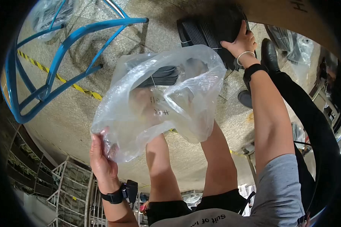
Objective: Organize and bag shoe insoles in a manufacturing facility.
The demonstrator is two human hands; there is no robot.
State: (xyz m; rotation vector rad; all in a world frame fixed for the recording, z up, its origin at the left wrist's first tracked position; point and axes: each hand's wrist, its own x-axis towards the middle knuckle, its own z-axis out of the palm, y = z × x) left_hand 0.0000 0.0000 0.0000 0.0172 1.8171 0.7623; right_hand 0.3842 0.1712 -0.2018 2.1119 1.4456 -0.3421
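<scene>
I am monitoring both hands from the head view. The left grip (102, 159) is closing thumb against fingers on the rim of the clear plastic bag (151, 121). The bag is gaping above the floor (64, 132), away from its edges; a ribbed dark bundle (163, 77) is lying inside. The right grip (241, 42) is spreading thumb and index finger over a stack of dark bundles (201, 32), just beyond the bag; I cannot tell how firmly it is holding.

Caution: only one side of the rim is receiving support. The opposite side is sagging inward, so a bundle entering there could be catching on the film and folding the mouth shut. A thin pinch is risking slip or tearing under added weight. The bands are looking narrow; lifting by one layer could be fanning the stack apart. A black shoe (269, 55) is standing near the right grip, risking a knock.
</scene>
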